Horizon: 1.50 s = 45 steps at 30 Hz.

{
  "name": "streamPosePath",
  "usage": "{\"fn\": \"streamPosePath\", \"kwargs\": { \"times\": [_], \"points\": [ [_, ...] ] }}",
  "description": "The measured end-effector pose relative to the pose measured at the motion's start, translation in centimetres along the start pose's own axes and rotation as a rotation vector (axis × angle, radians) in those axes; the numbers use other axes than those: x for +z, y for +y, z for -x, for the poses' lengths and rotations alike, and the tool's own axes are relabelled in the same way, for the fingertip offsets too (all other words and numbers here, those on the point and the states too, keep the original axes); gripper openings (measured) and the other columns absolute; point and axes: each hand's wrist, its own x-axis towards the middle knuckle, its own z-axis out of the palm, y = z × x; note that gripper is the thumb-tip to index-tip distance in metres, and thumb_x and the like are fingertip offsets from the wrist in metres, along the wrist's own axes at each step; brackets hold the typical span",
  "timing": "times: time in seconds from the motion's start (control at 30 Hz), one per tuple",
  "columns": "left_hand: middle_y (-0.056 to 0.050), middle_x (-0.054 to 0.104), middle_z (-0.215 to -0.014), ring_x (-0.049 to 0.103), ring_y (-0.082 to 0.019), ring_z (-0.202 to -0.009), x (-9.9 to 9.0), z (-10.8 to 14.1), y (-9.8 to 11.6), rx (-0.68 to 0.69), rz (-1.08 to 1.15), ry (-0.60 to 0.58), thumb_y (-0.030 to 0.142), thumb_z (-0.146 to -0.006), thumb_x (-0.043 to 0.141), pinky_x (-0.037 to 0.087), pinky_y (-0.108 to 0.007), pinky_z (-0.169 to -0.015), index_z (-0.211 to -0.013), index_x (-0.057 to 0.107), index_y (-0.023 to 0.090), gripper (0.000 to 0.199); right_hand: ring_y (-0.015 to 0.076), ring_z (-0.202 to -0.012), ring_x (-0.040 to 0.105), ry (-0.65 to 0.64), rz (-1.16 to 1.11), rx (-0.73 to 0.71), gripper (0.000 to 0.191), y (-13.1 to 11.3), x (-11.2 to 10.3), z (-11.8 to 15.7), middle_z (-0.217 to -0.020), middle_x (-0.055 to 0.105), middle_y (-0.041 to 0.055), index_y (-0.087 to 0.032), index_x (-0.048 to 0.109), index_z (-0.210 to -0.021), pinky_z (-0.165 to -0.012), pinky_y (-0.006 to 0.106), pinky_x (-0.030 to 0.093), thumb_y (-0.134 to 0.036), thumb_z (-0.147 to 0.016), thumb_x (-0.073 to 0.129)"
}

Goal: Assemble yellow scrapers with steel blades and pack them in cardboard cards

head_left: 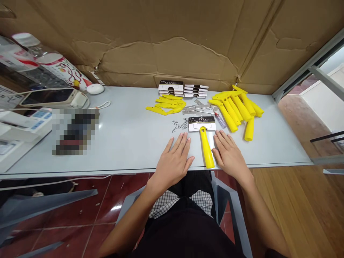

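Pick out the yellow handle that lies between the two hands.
The lone yellow handle whose upper end overlaps the black-and-white card, between left hand and right hand; the other yellow handles lie heaped farther right.

Pale grey smooth table (129, 143): evenly bright, small glint at left
Glossy red tiled floor (103, 211): white glare patch
Brown cardboard sheet (172, 21): duller to my eye
Dark patch (75, 134): pixelated
Edges: stretched

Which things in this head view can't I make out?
Head view: print on the front card, too small to read.
Head view: number of small metal pieces, tiny and bunched.
Head view: dark item at left, blurred by pixelation.
Head view: leftmost bottle, cut off by the left edge.
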Motion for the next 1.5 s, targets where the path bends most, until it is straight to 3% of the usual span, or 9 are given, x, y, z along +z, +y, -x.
{"fn": "streamPosePath", "kwargs": {
  "times": [0.23, 0.33, 0.47, 0.63, 0.83, 0.97, 1.1, 1.33, 1.5],
  "points": [
    [-0.023, 0.063, -0.165, 0.056, -0.042, -0.157, -1.7, -2.6, 3.0, -0.215, -0.059, 0.009, 0.037, -0.118, 0.038, 0.044, -0.063, -0.129, -0.158, 0.06, 0.007, 0.054, 0.0355, -0.172, 0.035, -0.025, -0.033, 0.023, 0.064, 0.1, 0.0, -0.1, -0.179, 0.044, 0.0217, 0.0, 0.053, -0.167, -0.142, 0.058, 0.029, -0.037, -0.117, 0.039],
    [-0.018, 0.075, -0.145, 0.075, -0.038, -0.124, -2.4, -5.3, 5.0, -0.315, -0.041, 0.035, 0.045, -0.115, 0.051, 0.063, -0.054, -0.1, -0.154, 0.065, 0.014, 0.052, 0.0358, -0.171, 0.037, 0.002, -0.029, 0.015, 0.064, 0.2, 0.2, -0.1, -0.178, 0.045, 0.0202, -0.001, 0.054, -0.166, -0.141, 0.06, 0.031, -0.039, -0.117, 0.038],
    [-0.019, 0.071, -0.144, 0.081, -0.035, -0.102, -2.6, -8.6, 6.6, -0.372, -0.043, -0.075, 0.046, -0.111, 0.061, 0.064, -0.046, -0.075, -0.151, 0.067, 0.013, 0.052, 0.036, -0.17, 0.039, 0.026, -0.036, -0.002, 0.063, 0.2, 0.4, -0.1, -0.177, 0.046, 0.02, -0.001, 0.055, -0.165, -0.14, 0.061, 0.032, -0.038, -0.117, 0.038],
    [-0.021, 0.068, -0.148, 0.081, -0.033, -0.098, -2.4, -10.1, 6.6, -0.387, -0.023, -0.143, 0.025, -0.108, 0.06, 0.066, -0.048, -0.083, -0.145, 0.069, 0.007, 0.042, 0.0363, -0.171, 0.036, 0.02, -0.063, 0.0, 0.063, 0.2, 0.3, -0.1, -0.177, 0.046, 0.0221, -0.001, 0.055, -0.165, -0.141, 0.06, 0.031, -0.037, -0.116, 0.041],
    [-0.019, 0.07, -0.148, 0.08, -0.032, -0.11, -2.8, -9.3, 5.7, -0.378, 0.066, -0.028, 0.014, -0.1, 0.062, 0.066, -0.047, -0.096, -0.137, 0.07, 0.011, 0.038, 0.0379, -0.171, 0.037, 0.026, -0.072, -0.011, 0.062, 0.2, 0.3, -0.1, -0.178, 0.044, 0.0217, -0.004, 0.055, -0.166, -0.14, 0.063, 0.033, -0.038, -0.116, 0.042],
    [-0.021, 0.07, -0.152, 0.077, -0.035, -0.123, -4.0, -7.9, 3.7, -0.354, 0.061, 0.128, 0.013, -0.098, 0.061, 0.066, -0.049, -0.104, -0.14, 0.068, 0.009, 0.043, 0.0383, -0.17, 0.037, 0.03, -0.075, -0.025, 0.061, 0.3, 0.3, 0.0, -0.178, 0.045, 0.0225, -0.004, 0.056, -0.165, -0.14, 0.063, 0.033, -0.039, -0.116, 0.043],
    [-0.022, 0.071, -0.15, 0.076, -0.038, -0.126, -5.8, -5.4, -0.8, -0.403, -0.028, 0.251, 0.019, -0.098, 0.063, 0.064, -0.055, -0.108, -0.138, 0.071, 0.009, 0.042, 0.0379, -0.17, 0.038, 0.049, -0.072, -0.031, 0.061, 0.4, 0.4, 0.1, -0.176, 0.048, 0.023, -0.004, 0.056, -0.164, -0.139, 0.063, 0.034, -0.04, -0.117, 0.044],
    [-0.021, 0.072, -0.152, 0.076, -0.043, -0.127, -7.3, 0.1, -8.0, -0.595, -0.122, 0.077, 0.028, -0.096, 0.06, 0.06, -0.061, -0.112, -0.136, 0.075, 0.012, 0.046, 0.0393, -0.168, 0.042, 0.101, -0.031, -0.063, 0.06, 0.5, 0.8, 0.2, -0.173, 0.052, 0.0246, 0.0, 0.059, -0.16, -0.138, 0.063, 0.038, -0.041, -0.117, 0.044],
    [-0.018, 0.076, -0.146, 0.076, -0.041, -0.124, -7.9, 0.9, -12.3, -0.633, -0.14, 0.07, 0.032, -0.092, 0.06, 0.058, -0.057, -0.114, -0.135, 0.076, 0.013, 0.05, 0.0404, -0.167, 0.044, 0.123, -0.044, -0.071, 0.063, 0.6, 0.8, 0.3, -0.172, 0.054, 0.0247, 0.0, 0.059, -0.16, -0.137, 0.064, 0.038, -0.043, -0.118, 0.042]
  ]
}}
